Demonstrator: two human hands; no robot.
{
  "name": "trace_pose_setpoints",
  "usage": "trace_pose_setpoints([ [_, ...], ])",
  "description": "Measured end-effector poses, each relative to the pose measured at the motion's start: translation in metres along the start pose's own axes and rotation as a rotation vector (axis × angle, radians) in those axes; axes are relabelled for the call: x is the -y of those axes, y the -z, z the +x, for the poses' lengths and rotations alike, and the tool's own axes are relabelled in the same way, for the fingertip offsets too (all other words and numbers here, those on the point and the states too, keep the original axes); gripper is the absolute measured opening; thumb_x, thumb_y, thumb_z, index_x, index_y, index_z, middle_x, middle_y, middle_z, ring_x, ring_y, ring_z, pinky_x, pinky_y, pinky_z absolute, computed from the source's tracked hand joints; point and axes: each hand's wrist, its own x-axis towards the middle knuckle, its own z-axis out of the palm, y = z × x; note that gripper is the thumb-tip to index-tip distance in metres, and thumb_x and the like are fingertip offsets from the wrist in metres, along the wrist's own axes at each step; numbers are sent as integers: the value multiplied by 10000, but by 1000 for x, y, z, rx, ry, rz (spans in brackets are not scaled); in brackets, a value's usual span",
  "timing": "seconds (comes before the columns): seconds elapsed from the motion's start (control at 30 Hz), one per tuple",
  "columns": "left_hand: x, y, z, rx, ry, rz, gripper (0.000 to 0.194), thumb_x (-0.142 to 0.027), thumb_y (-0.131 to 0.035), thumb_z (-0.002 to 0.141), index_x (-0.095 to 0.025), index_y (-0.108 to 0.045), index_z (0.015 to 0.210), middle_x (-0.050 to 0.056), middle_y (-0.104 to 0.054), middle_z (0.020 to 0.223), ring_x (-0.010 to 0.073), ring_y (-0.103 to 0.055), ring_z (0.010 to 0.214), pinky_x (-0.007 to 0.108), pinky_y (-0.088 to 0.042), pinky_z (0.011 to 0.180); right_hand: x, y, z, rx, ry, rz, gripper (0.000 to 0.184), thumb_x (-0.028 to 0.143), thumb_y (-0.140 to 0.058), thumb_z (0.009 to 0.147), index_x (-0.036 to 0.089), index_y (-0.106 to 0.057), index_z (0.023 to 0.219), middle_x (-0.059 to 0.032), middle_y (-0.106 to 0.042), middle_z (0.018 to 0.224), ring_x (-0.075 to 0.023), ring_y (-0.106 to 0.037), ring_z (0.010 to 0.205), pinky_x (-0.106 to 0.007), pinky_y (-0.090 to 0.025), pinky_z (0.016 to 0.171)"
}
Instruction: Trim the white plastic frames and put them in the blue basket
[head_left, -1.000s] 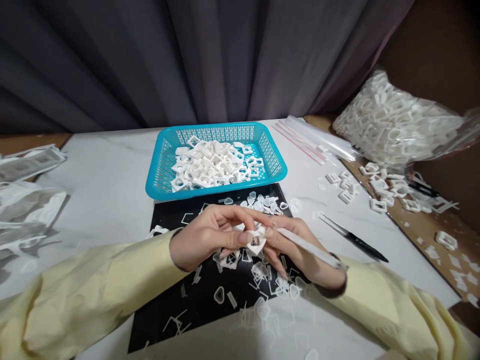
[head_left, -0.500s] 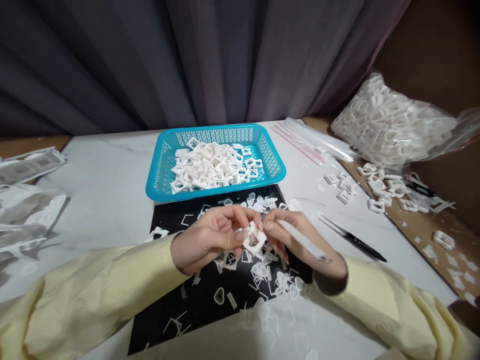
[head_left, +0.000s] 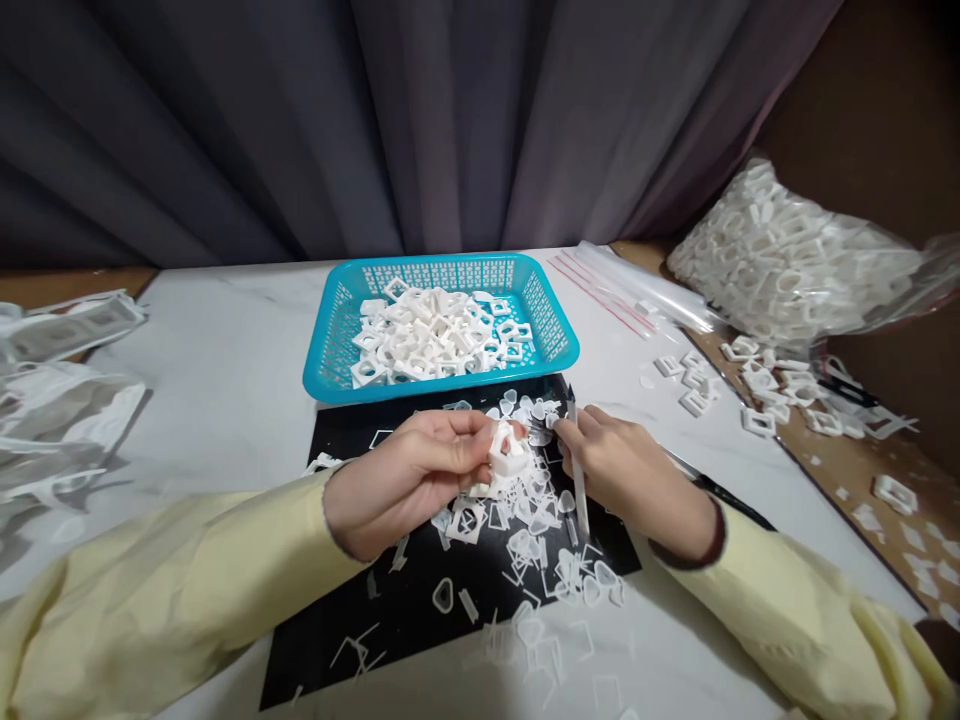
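Note:
My left hand (head_left: pixel 424 470) pinches a small white plastic frame piece (head_left: pixel 510 452) between thumb and fingers, above a black mat (head_left: pixel 330 600). To its right, my right hand (head_left: pixel 626 475) is closed around a slim white stick-like tool (head_left: pixel 578 470), which stands nearly upright with a dark tip at the top. The tool is apart from the frame piece. Thin white plastic scraps (head_left: pixel 529 555) lie heaped on the mat under both hands. Another flat white frame (head_left: pixel 465 522) rests just below my left fingers.
A blue basket (head_left: pixel 315 370) of white pieces stands behind the mat. Black-handled tweezers (head_left: pixel 727 495) lie right of my right hand, partly hidden. Clear bags (head_left: pixel 637 285), loose frames (head_left: pixel 694 385) and a full bag (head_left: pixel 787 250) are at right; white sprues (head_left: pixel 67 420) at left.
My right hand has moved right, away from the frame piece, and the white tool has turned from slanting back over the hand to nearly upright. My left hand keeps its pinch.

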Motion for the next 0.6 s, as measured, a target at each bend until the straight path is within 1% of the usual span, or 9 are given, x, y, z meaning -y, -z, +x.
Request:
trace_pose_setpoints([
  [0.1, 0, 0, -1, 6, 12, -39, 138, -140, -798, 619, -71, -690, 669, 27, -587, 679, 67, -471, 613, 154, -396, 572, -7, 6, 3, -43, 13, 65, 122, 141, -472, 836, 156, -577, 777, -49, -573, 654, -155, -524, 580, -269, -337, 510],
  [0.2, -1, 0, -2, -5, 1, -23, 128, -158, -777, 658, -77, -679, 644, 10, -567, 630, 61, -466, 579, 156, -394, 554, -10, 18, 4, -146, 4, 194, 133, 218, -469, 888, 158, -577, 936, -38, -635, 712, -142, -587, 606, -260, -439, 566],
  [0.33, -2, 1, -2, -37, -32, 24, 114, -155, -755, 683, -87, -696, 752, 19, -608, 688, 75, -510, 604, 179, -406, 578, 3, 32, -2, -319, -60, 356, 210, 283, -436, 935, 190, -566, 1071, -21, -679, 788, -118, -621, 594, -234, -493, 541],
  [0.4, -2, 0, -2, -29, -57, 42, 122, -163, -759, 677, -100, -695, 759, 21, -625, 697, 89, -533, 617, 196, -414, 596, 14, 34, -7, -387, -90, 454, 210, 283, -478, 920, 234, -595, 1087, -19, -694, 864, -127, -643, 634, -238, -509, 545],
  [0.47, -2, 0, -1, -18, -80, 59, 121, -177, -763, 673, -113, -693, 748, 29, -647, 729, 105, -560, 644, 212, -423, 618, 24, 35, -14, -444, -83, 510, 202, 298, -578, 867, 275, -630, 1061, -4, -701, 870, -137, -651, 661, -249, -524, 580],
  [0.5, -2, -1, -1, -14, -87, 63, 118, -183, -765, 672, -118, -692, 738, 33, -659, 758, 110, -570, 657, 217, -425, 626, 28, 35, -17, -474, -61, 504, 227, 299, -631, 830, 288, -638, 1056, 4, -703, 856, -137, -649, 659, -250, -528, 592],
  [0.6, -1, -1, 0, 3, -97, 68, 100, -186, -760, 682, -128, -691, 726, 32, -677, 832, 110, -585, 690, 213, -429, 650, 35, 34, -25, -558, 32, 389, 395, 240, -735, 738, 318, -624, 1109, 26, -703, 828, -126, -636, 638, -240, -528, 595],
])
